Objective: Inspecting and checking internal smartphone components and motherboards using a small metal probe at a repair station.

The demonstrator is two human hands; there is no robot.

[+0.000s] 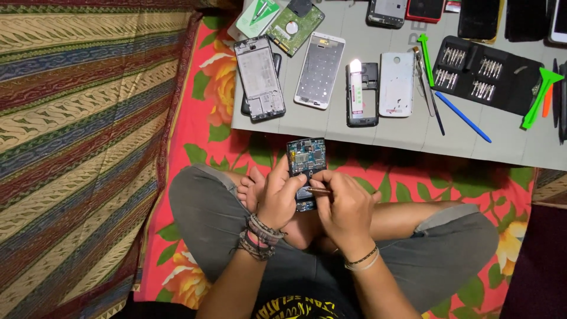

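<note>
A person sits cross-legged on a red floral cloth, both hands raised over the lap. The left hand wraps around an opened phone whose blue circuit board faces up; its grip is pressed on the phone's left edge, thumb lying across the board. The right hand pinches a thin metal tool between thumb and fingers, the tip lying on the lower part of the phone. The phone is held above the crossed legs, just short of the near edge of a grey mat spread on the cloth. On the mat, in a row, lie a dark phone frame, a white phone frame with a dotted panel, a black phone body carrying a narrow white label strip with green marks, and a white back cover. At the mat's far left lie a white card with a green triangular sign and a green hard drive board. To the right lie a blue stick, a green pry tool and a black case of screwdriver bits, with a second green pry tool beyond it. A striped woven cloth covers the left side.
</note>
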